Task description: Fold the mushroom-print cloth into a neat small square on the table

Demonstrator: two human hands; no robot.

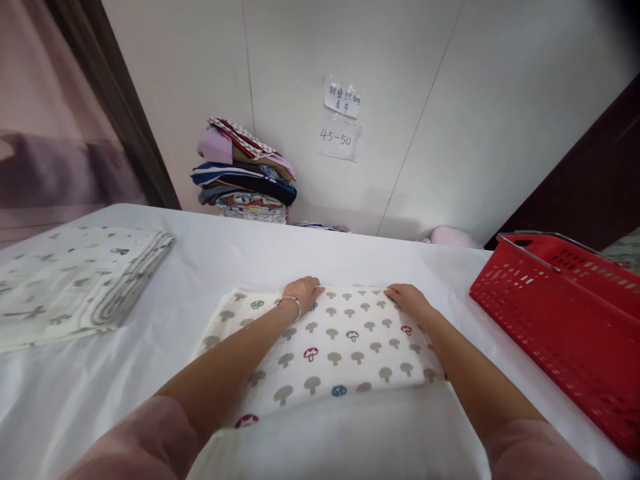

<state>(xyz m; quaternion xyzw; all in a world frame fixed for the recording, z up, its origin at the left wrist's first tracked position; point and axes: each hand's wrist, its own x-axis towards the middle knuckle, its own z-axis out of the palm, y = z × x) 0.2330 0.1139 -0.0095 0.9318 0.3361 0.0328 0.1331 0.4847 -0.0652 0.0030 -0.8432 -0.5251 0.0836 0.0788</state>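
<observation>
A white cloth with a mushroom print lies partly folded on the table in front of me, grey mushrooms mixed with a few coloured ones. Its near part shows a plain white side. My left hand, with a bracelet at the wrist, grips the far edge of the cloth around its middle. Further right along that same edge, my right hand has its fingers closed on the cloth near the far right corner. The fingertips of both hands are partly hidden at the edge.
On the left lies another folded printed cloth. A red perforated basket with a metal handle stands at the right. Beyond the white-covered table, folded fabrics are stacked against the wall, which carries handwritten paper labels.
</observation>
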